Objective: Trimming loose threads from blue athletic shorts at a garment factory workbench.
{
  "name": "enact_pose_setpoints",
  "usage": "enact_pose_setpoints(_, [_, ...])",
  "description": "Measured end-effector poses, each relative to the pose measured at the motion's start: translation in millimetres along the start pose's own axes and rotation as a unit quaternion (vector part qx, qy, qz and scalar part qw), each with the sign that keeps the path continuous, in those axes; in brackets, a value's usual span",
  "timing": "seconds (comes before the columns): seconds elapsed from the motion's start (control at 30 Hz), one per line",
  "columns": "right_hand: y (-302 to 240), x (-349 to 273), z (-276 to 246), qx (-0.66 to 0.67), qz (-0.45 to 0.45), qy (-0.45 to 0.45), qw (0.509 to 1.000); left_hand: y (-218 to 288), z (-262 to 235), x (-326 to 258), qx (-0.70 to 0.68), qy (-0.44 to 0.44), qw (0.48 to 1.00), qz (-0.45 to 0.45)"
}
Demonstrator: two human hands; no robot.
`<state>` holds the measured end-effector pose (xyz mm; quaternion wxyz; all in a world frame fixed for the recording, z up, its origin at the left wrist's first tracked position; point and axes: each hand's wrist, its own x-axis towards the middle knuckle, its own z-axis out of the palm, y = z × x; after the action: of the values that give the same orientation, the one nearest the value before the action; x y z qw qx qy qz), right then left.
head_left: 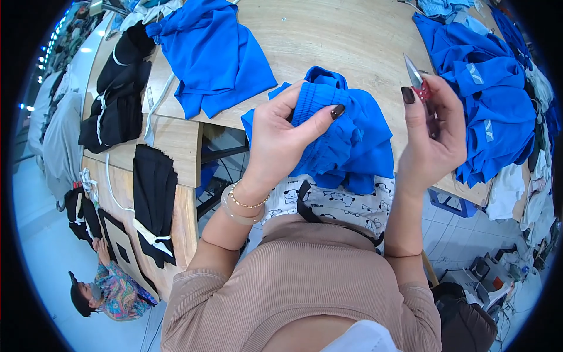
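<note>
My left hand (278,132) is closed around the gathered elastic waistband of a bright blue garment (366,132), thumb laid across the band. The rest of its cloth hangs in folds over the table's near edge and above my lap. To its right, my right hand (434,138) is raised with its fingers curled round a pair of red-handled thread snips (414,75). The pointed metal blades aim up and away from me, apart from the cloth. Whether the blades are parted is hard to make out.
Blue shorts (214,64) lie at the far left of the wooden table (328,35). A heap of blue garments (492,94) covers its right side. Tied black bundles (120,88) and a black fabric stack (153,196) lie left. Another person (114,293) works at lower left.
</note>
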<state>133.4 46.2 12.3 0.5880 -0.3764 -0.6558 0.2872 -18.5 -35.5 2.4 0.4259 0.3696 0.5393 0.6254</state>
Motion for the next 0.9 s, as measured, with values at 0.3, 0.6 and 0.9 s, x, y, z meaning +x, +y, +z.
enact_pose_setpoints(0.3, [-5, 8, -18, -0.149, -0.197, -0.143, 0.958, 13, -1, 1, 0.023, -0.016, 0.999, 0.029])
enact_pose_setpoints(0.6, [-5, 8, -18, -0.183, -0.23, -0.149, 0.944, 11, -1, 2, 0.045, -0.023, 0.998, 0.043])
enact_pose_setpoints(0.9, [-3, 6, -12, -0.164, -0.224, -0.143, 0.95, 14, 2, -1, 0.017, -0.008, 1.0, 0.02])
